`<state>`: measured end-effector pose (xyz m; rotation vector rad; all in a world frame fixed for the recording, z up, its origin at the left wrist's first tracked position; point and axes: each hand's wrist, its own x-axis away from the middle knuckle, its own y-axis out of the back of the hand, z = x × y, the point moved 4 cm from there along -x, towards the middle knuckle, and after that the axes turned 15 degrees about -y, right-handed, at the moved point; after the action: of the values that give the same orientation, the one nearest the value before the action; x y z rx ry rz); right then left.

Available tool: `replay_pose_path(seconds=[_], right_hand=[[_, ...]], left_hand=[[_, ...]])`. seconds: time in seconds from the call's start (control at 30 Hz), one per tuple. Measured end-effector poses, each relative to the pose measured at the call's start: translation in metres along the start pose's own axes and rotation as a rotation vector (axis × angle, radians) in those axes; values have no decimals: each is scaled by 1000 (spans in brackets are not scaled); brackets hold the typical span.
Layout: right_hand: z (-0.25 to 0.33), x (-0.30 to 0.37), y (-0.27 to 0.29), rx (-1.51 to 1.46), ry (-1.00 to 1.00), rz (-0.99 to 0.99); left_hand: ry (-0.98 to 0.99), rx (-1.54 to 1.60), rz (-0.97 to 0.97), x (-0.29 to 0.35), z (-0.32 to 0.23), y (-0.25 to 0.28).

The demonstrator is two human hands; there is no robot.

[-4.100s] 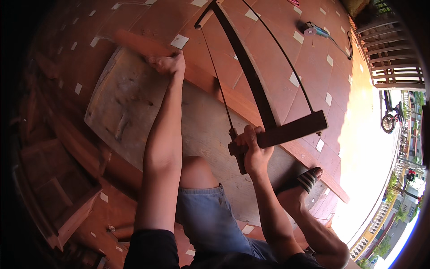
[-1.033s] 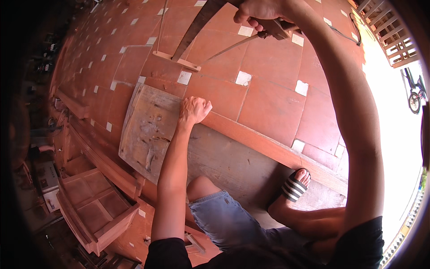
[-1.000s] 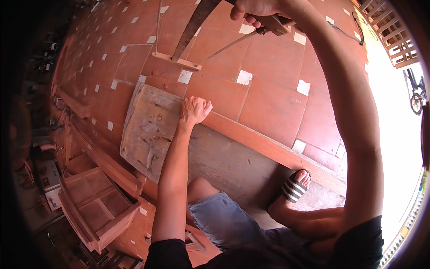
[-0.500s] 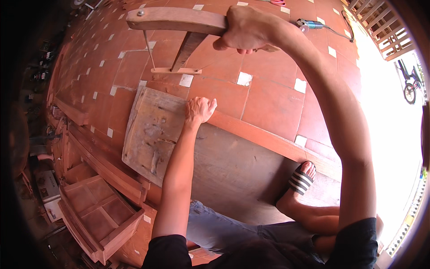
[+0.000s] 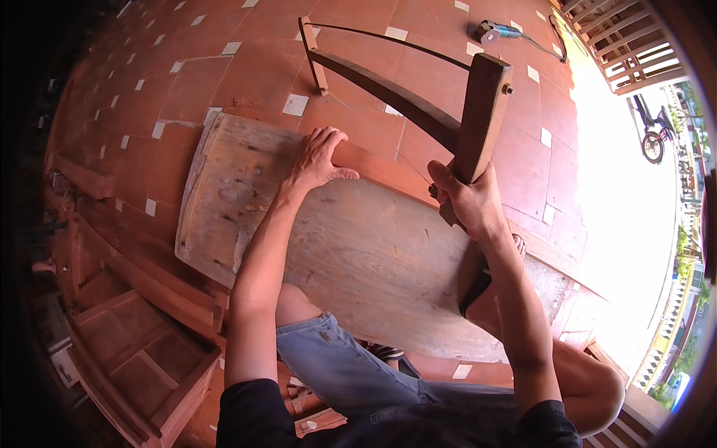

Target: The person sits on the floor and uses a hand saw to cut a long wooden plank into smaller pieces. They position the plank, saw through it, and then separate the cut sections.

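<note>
A wide weathered wooden plank (image 5: 358, 254) lies across the red tiled floor in front of me. My left hand (image 5: 317, 157) presses flat on its far edge, fingers spread. My right hand (image 5: 467, 201) grips the lower end of the upright wooden handle of a frame saw (image 5: 418, 112). The saw's dark crossbar, thin blade and tensioning cord stretch away over the tiles to its far upright. A narrow reddish board (image 5: 388, 168) lies along the plank's far side, under the saw. My knee in blue jeans (image 5: 328, 351) and my sandalled foot (image 5: 478, 287) rest on the plank.
Wooden frames and drawer-like boxes (image 5: 127, 358) are stacked at the lower left. An angle grinder with a cable (image 5: 497, 31) lies on the tiles far ahead. A wooden railing (image 5: 627, 45) and a bicycle (image 5: 657, 134) stand at the bright right edge.
My right hand has brought the frame saw down from overhead to the plank's far edge, near the reddish board. My left hand stays on the plank.
</note>
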<state>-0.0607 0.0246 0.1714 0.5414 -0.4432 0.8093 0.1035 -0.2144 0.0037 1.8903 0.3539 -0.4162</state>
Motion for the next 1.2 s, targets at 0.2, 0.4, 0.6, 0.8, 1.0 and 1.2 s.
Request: replay_pose_path(seconds=[0.2,0.4,0.6,0.8,1.0,1.2], right_hand=[[-33,9,-19,-281,28,40],[-35,11,-24,-302,42,30],[-57,34,-35,-452,48,87],[-84,65,-52,-667,-56,160],[-102,71,-56,-757,-62,195],[-101,76,-58,-743,-31,193]], left_hand=[[14,56,0,10,3,-4],[-10,1,-18,13,-3,1],[31,33,-41,15,-6,2],[105,65,-74,27,-4,-4],[114,84,-67,22,-5,-3],[91,59,-68,24,0,-6]])
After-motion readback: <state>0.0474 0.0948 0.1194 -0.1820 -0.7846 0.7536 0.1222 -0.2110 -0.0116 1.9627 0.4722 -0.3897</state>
